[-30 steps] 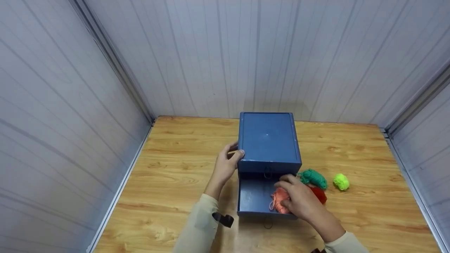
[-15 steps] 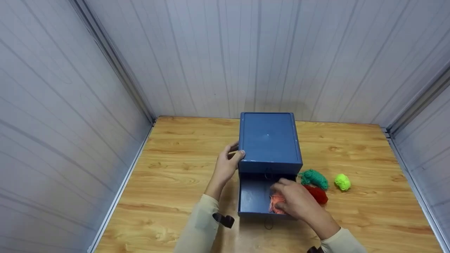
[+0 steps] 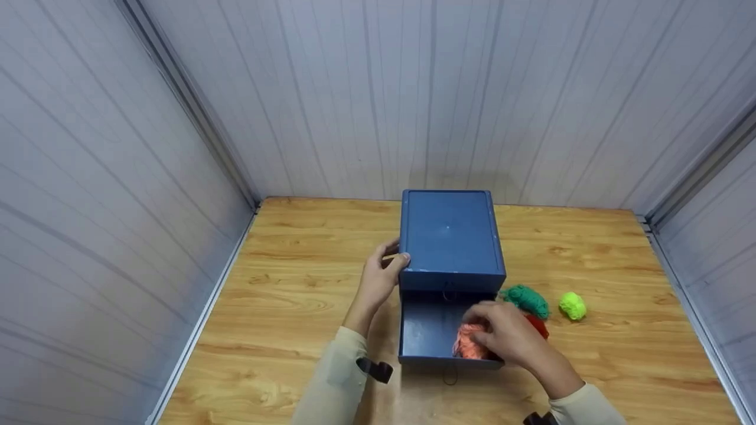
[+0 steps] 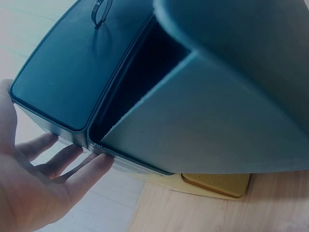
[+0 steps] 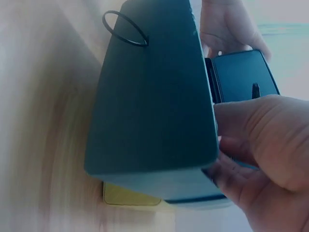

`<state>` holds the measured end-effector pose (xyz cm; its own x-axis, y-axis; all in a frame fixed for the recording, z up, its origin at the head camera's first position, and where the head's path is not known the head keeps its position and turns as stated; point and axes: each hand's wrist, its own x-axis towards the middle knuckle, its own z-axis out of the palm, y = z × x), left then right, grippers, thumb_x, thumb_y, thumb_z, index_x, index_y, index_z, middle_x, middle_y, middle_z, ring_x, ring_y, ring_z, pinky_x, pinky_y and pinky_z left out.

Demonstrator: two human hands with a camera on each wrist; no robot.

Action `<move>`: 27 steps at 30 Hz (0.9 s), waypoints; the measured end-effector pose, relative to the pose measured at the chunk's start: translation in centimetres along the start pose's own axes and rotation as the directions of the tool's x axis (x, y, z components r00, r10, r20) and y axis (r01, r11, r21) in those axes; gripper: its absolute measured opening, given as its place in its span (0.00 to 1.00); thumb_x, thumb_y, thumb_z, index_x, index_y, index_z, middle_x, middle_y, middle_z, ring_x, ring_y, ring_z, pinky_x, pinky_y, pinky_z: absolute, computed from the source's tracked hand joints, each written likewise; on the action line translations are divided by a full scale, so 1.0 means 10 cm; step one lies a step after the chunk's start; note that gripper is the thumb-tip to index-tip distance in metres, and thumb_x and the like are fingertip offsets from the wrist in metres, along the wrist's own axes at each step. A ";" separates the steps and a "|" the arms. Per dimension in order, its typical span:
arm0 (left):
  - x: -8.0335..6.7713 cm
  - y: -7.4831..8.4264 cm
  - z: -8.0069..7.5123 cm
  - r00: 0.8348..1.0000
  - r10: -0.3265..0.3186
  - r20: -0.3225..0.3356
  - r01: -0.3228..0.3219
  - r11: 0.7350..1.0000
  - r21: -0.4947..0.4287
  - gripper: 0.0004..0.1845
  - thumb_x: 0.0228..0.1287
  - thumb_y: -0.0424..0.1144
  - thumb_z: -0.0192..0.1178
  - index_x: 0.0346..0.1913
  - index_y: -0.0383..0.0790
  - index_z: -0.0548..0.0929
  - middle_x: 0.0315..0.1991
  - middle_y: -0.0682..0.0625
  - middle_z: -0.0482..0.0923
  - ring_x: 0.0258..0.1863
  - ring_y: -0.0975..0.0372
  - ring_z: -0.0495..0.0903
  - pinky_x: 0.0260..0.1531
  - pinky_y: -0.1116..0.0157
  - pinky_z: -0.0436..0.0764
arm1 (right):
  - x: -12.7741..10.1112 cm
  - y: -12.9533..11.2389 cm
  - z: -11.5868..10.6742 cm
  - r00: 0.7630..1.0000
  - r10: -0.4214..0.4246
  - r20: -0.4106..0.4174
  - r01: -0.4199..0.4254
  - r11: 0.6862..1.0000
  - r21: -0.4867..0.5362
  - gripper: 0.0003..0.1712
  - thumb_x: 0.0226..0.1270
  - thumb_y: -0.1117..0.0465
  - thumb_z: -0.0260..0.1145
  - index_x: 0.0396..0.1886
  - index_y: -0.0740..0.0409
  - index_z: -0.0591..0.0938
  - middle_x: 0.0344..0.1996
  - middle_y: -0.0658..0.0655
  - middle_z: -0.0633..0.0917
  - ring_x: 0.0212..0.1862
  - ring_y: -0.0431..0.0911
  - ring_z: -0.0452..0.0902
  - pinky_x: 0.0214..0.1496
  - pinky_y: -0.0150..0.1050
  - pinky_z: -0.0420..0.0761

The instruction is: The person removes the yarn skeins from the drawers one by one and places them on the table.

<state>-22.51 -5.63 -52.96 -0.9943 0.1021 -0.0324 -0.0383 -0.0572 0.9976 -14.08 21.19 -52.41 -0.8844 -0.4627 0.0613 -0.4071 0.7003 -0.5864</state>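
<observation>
A blue drawer cabinet [image 3: 450,231] stands on the wooden table with a drawer [image 3: 422,330] pulled out below its closed top drawer. My left hand [image 3: 378,274] rests against the cabinet's left side, thumb at the top front corner; in the left wrist view its fingers [image 4: 89,174] lie fairly straight along the side wall. Inside the drawer's right half, my right hand [image 3: 505,330] curls its fingers over a coral ball of yarn [image 3: 469,342]. The right wrist view shows that hand [image 5: 275,150] behind the drawer front [image 5: 154,101], which hides the yarn.
Right of the cabinet lie a green yarn bundle [image 3: 527,300], a red yarn bundle [image 3: 538,324] partly behind the right hand, and a neon-yellow yarn ball [image 3: 573,306]. A yellow panel [image 4: 217,184] shows below the open drawer. Pale panel walls [image 3: 378,106] enclose the table.
My right hand shifts slightly left, then back right over the coral yarn, which stays in the drawer. The left hand and the cabinet have not visibly moved.
</observation>
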 end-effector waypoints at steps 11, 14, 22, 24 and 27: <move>0.00 -0.01 -0.01 1.000 0.000 -0.002 0.000 1.000 0.008 0.30 0.71 0.43 0.60 0.73 0.40 0.72 0.66 0.39 0.74 0.61 0.50 0.78 0.52 0.55 0.85 | -0.11 0.02 -0.09 0.979 0.048 -0.197 -0.025 0.993 0.118 0.11 0.58 0.66 0.78 0.38 0.48 0.89 0.35 0.45 0.88 0.35 0.37 0.82 0.35 0.33 0.83; 0.00 -0.01 -0.01 1.000 0.003 0.002 -0.003 1.000 0.011 0.30 0.71 0.44 0.60 0.73 0.40 0.72 0.66 0.39 0.74 0.61 0.51 0.78 0.52 0.55 0.85 | -0.13 0.01 -0.12 0.966 0.068 -0.248 -0.036 0.991 0.130 0.12 0.57 0.68 0.79 0.37 0.48 0.89 0.35 0.44 0.88 0.34 0.37 0.81 0.35 0.33 0.84; 0.00 -0.01 -0.01 1.000 0.002 0.000 -0.002 1.000 0.006 0.30 0.70 0.43 0.60 0.73 0.40 0.72 0.66 0.39 0.74 0.62 0.49 0.78 0.52 0.55 0.85 | -0.18 0.02 -0.18 0.918 0.132 -0.375 -0.070 0.982 0.174 0.14 0.54 0.69 0.81 0.37 0.48 0.90 0.34 0.42 0.87 0.37 0.38 0.83 0.37 0.35 0.86; 0.00 -0.01 0.00 1.000 0.000 -0.002 0.000 1.000 0.004 0.29 0.70 0.42 0.61 0.73 0.40 0.72 0.66 0.39 0.74 0.62 0.49 0.78 0.53 0.55 0.85 | -0.21 0.03 -0.20 0.907 0.146 -0.394 -0.076 0.979 0.187 0.13 0.55 0.68 0.80 0.38 0.48 0.90 0.34 0.43 0.87 0.37 0.38 0.85 0.37 0.34 0.86; 0.00 -0.01 0.00 1.000 0.002 0.000 -0.002 1.000 0.000 0.29 0.71 0.42 0.61 0.73 0.40 0.72 0.66 0.38 0.74 0.62 0.49 0.78 0.53 0.55 0.85 | -0.24 0.05 -0.25 0.897 0.169 -0.409 -0.085 0.973 0.216 0.11 0.57 0.67 0.79 0.38 0.49 0.90 0.35 0.45 0.88 0.36 0.38 0.85 0.37 0.31 0.86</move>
<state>-22.52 -5.60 -53.02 -0.9943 0.1023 -0.0302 -0.0362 -0.0576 0.9977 -12.70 24.01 -50.87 -0.9554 -0.0740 0.2861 -0.2713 0.6035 -0.7498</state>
